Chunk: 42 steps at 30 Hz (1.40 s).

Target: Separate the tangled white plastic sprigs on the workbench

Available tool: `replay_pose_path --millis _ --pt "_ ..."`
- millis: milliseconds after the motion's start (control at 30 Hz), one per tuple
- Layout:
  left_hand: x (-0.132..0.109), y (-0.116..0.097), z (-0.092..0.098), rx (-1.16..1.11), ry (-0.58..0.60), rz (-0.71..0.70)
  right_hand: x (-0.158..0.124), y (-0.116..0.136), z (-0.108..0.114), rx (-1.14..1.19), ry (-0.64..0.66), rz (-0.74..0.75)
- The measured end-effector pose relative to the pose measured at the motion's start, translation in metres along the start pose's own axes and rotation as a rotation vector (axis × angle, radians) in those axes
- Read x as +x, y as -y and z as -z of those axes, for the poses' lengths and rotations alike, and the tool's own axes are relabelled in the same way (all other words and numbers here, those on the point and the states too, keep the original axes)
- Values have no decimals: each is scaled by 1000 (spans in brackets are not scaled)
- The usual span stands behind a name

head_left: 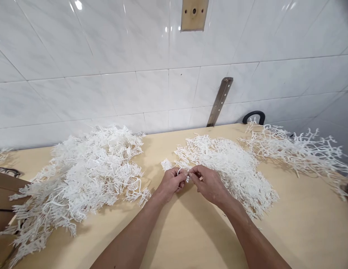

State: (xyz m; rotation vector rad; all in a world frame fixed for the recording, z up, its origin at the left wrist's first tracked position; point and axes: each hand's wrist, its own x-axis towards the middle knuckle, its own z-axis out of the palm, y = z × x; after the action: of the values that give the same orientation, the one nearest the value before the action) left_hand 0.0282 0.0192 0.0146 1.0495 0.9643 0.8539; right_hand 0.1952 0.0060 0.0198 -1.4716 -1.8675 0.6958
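Note:
My left hand (174, 182) is closed in a pinch on a small white plastic branch piece (187, 179), part of which curves up above the fingers. Right beside it, my right hand (206, 182) pinches with thumb and forefinger at the same piece; the fingers hide what exactly they grip. Just beyond both hands lies a small bunch of white sprigs (166, 164). A heap of short white sprigs (230, 158) spreads behind and to the right of my right hand. To the left stands a larger, taller pile of white branched sprays (98, 172).
Bare white branching stems (297, 149) lie at the right end of the wooden table (174, 239). A black curved handle (253, 116) and a slotted metal strip (220, 101) are by the tiled wall (151, 89). A cardboard box (8, 198) stands at left, near dark-framed glasses (9, 172).

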Motion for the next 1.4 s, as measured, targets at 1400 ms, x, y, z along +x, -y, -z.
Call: replay_pose_path --millis 1400 --pt "2 7 -8 35 -228 -86 1 14 -9 -11 -86 -115"
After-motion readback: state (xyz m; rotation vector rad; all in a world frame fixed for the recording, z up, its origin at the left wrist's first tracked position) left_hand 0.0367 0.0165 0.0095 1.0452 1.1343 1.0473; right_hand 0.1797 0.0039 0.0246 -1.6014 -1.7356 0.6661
